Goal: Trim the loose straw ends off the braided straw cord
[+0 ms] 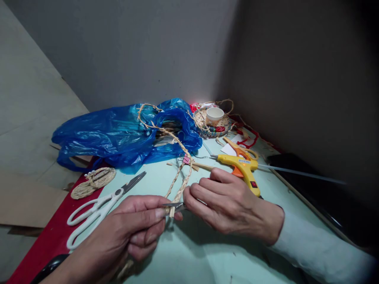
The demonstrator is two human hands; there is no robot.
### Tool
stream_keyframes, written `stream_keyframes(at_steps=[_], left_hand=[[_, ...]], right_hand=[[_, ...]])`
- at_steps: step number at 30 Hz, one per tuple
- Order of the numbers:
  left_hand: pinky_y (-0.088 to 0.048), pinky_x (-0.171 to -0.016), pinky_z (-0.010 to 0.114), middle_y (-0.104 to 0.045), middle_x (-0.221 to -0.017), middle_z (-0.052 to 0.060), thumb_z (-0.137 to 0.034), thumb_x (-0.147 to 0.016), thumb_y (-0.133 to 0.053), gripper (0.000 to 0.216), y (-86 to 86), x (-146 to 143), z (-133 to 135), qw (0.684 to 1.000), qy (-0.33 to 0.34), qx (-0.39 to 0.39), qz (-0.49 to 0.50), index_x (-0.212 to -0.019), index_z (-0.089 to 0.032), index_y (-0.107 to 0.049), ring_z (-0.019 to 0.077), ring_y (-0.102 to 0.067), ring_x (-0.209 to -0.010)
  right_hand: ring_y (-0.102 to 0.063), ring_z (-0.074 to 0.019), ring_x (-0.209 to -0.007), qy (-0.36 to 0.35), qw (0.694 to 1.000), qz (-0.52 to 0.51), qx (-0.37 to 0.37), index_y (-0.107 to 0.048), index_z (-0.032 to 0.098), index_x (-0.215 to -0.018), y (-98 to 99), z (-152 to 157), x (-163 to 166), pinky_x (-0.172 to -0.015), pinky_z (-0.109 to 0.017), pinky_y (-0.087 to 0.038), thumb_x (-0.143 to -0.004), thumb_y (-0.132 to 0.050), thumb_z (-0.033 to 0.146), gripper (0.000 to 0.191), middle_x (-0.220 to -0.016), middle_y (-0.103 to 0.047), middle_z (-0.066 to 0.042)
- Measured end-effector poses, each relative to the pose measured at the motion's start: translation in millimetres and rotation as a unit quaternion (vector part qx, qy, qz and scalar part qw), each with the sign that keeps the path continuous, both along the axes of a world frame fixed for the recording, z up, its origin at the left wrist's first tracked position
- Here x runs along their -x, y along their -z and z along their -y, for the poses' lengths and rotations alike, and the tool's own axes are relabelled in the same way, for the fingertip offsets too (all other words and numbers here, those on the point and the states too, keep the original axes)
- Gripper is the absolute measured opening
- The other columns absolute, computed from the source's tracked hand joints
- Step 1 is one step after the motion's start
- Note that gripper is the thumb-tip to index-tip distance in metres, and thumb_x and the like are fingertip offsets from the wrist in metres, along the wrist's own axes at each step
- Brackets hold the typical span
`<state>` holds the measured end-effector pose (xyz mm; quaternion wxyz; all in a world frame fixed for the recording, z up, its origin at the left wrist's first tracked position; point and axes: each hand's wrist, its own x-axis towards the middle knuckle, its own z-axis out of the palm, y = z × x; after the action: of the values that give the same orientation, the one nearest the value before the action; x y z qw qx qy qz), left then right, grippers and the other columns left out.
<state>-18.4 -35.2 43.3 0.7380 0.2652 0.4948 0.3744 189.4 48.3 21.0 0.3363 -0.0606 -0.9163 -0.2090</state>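
Note:
A braided straw cord [182, 182] runs from the blue bag down to my hands, its cut-looking end between them. My left hand [139, 225] is closed, thumb and fingers pinching at the cord's end. My right hand [226, 201] is closed around small scissors, whose handles are hidden in my fingers. The scissors' pointed blades [174, 205] lie across the cord just above its end. A pink clip [186, 159] sits on the cord farther up. White-handled scissors [103, 209] lie on the table, left of my left hand.
A blue plastic bag [118, 134] holding straw lies at the back. Behind my right hand rests a yellow glue gun [241, 163] with a clear stick. A woven tray [220, 132] carries a white cup [215, 114]. A coiled straw piece [93, 183] is at left, a black flat object [314, 189] at right.

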Motion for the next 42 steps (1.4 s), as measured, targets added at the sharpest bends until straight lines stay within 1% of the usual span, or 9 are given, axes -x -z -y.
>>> stream_keyframes(at_steps=[8, 13, 19, 22, 27, 30, 35, 39, 42], left_hand=[[-0.013, -0.039, 0.015, -0.038, -0.053, -0.007, -0.025, -0.079, -0.073, 0.019, 5.0, 2.6, 2.6, 1.000, 0.008, 0.007, -0.010, -0.089, -0.009, -0.076, 0.0029, -0.018, -0.044], [-0.021, -0.042, 0.016, -0.045, -0.057, -0.003, -0.020, -0.072, -0.080, 0.017, 1.6, 0.5, 3.3, 0.998, -0.059, 0.021, -0.021, -0.085, -0.010, -0.076, 0.0038, -0.024, -0.047], [-0.022, -0.041, 0.015, -0.040, -0.054, -0.006, -0.022, -0.067, -0.085, 0.022, -0.6, -1.0, 1.5, 0.997, -0.069, 0.027, -0.026, -0.083, -0.010, -0.078, 0.0025, -0.021, -0.045], [-0.023, -0.042, 0.014, -0.048, -0.061, -0.002, -0.021, -0.066, -0.086, 0.024, 2.5, 1.3, 2.0, 0.996, -0.084, 0.033, -0.026, -0.086, -0.011, -0.078, 0.0024, -0.028, -0.046], [-0.016, -0.041, 0.014, -0.044, -0.056, -0.005, -0.024, -0.069, -0.086, 0.028, 5.7, 3.2, 0.3, 0.998, -0.037, 0.035, 0.024, -0.089, -0.007, -0.077, 0.0008, -0.024, -0.045], [-0.016, -0.040, 0.015, -0.044, -0.052, -0.006, -0.025, -0.065, -0.088, 0.031, 8.0, 4.1, 1.2, 0.998, -0.045, 0.047, 0.020, -0.089, -0.008, -0.078, 0.0003, -0.023, -0.043], [-0.019, -0.040, 0.013, -0.056, -0.055, 0.000, -0.023, -0.056, -0.094, 0.036, 5.7, 4.4, 4.5, 0.993, -0.094, 0.070, -0.010, -0.087, -0.010, -0.079, 0.0002, -0.032, -0.043], [-0.021, -0.039, 0.011, -0.060, -0.057, 0.002, -0.023, -0.049, -0.097, 0.039, 1.0, 0.3, 3.7, 0.991, -0.101, 0.083, -0.019, -0.081, -0.009, -0.080, -0.0001, -0.039, -0.042], [-0.026, -0.041, 0.010, -0.064, -0.063, 0.004, -0.018, -0.054, -0.094, 0.035, 6.3, 2.8, 3.9, 0.990, -0.114, 0.079, -0.017, -0.084, -0.010, -0.079, 0.0018, -0.048, -0.047]], right_hand=[[-0.037, -0.0147, -0.056, -0.033, 0.999, 0.004, 0.011, -0.059, 0.014, -0.071, 3.8, -2.2, -2.2, -0.056, -0.033, -0.022, -0.096, -0.047, 0.008, 0.028, -0.063, -0.050, 0.001], [-0.037, -0.0144, -0.057, -0.023, 1.000, 0.005, 0.013, -0.059, 0.014, -0.070, 2.8, -1.5, -0.7, -0.057, -0.033, -0.022, -0.095, -0.047, 0.008, 0.028, -0.062, -0.049, 0.001], [-0.033, -0.0138, -0.057, -0.008, 0.997, 0.002, 0.074, -0.054, 0.016, -0.069, 2.3, 0.3, 2.0, -0.059, -0.034, -0.021, -0.096, -0.046, 0.013, 0.028, -0.062, -0.049, 0.002], [-0.034, -0.0138, -0.058, -0.001, 0.997, 0.011, 0.071, -0.054, 0.016, -0.069, 2.4, -0.1, 1.9, -0.060, -0.033, -0.021, -0.096, -0.045, 0.012, 0.028, -0.062, -0.049, 0.002], [-0.031, -0.0134, -0.056, -0.012, 0.999, 0.022, 0.045, -0.053, 0.016, -0.069, 0.8, -1.8, -0.2, -0.060, -0.033, -0.021, -0.096, -0.043, 0.007, 0.030, -0.062, -0.045, 0.003], [-0.030, -0.0138, -0.056, -0.025, 0.998, 0.036, 0.034, -0.053, 0.016, -0.069, 0.8, -2.7, -1.4, -0.060, -0.032, -0.022, -0.097, -0.042, 0.007, 0.031, -0.062, -0.044, 0.002], [-0.031, -0.0141, -0.056, -0.035, 0.998, 0.039, 0.024, -0.053, 0.016, -0.069, -0.2, -2.3, -2.6, -0.059, -0.032, -0.023, -0.096, -0.042, 0.006, 0.031, -0.062, -0.044, 0.002], [-0.031, -0.0142, -0.056, -0.018, 0.999, 0.040, 0.026, -0.053, 0.017, -0.070, -2.3, -1.6, -1.8, -0.059, -0.032, -0.024, -0.096, -0.042, 0.007, 0.030, -0.062, -0.045, 0.003], [-0.032, -0.0144, -0.056, -0.021, 0.999, 0.035, 0.031, -0.053, 0.017, -0.070, -1.7, -1.8, -0.9, -0.058, -0.032, -0.024, -0.097, -0.043, 0.009, 0.029, -0.062, -0.045, 0.003]])
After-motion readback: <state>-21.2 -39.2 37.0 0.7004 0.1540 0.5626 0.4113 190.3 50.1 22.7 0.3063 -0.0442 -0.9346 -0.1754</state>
